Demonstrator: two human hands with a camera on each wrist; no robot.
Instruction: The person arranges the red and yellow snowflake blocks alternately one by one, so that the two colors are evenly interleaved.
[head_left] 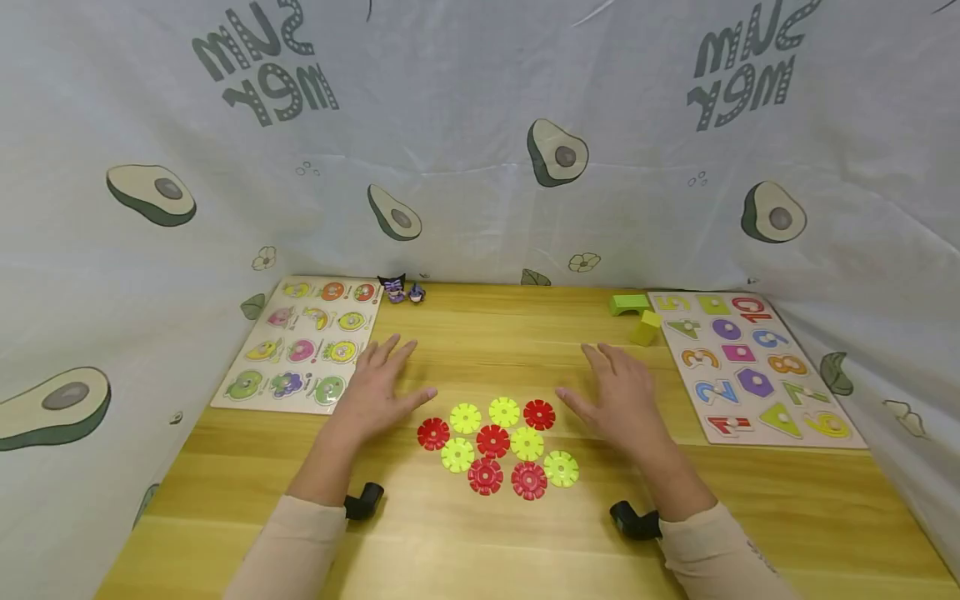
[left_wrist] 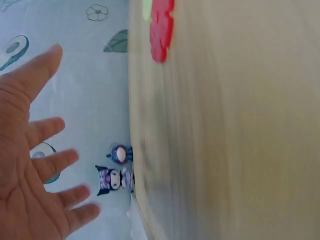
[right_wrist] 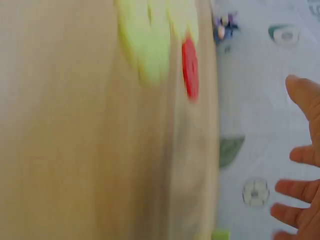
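Several flat notched discs, some yellow [head_left: 528, 444] and some red [head_left: 492, 441], lie in a loose cluster on the wooden table [head_left: 480, 550]. To the left of the cluster is my left hand [head_left: 372, 398], fingers spread and nothing in its grasp. Its thumb points toward a red disc [head_left: 432, 433] at the cluster's left side. My right hand [head_left: 624, 407] is on the opposite side, likewise spread and holding nothing, its thumb near another red disc [head_left: 539, 414]. Both palms show bare in the wrist views, the left hand [left_wrist: 30, 165] and the right hand [right_wrist: 305, 175].
A fruit puzzle board [head_left: 300, 343] lies at the left, a number and shape puzzle board [head_left: 750, 367] at the right. Beside the latter are a green arch block [head_left: 628, 303] and a yellow block [head_left: 646, 327]. Two small figurines [head_left: 393, 288] stand at the back near a patterned curtain [head_left: 465, 108].
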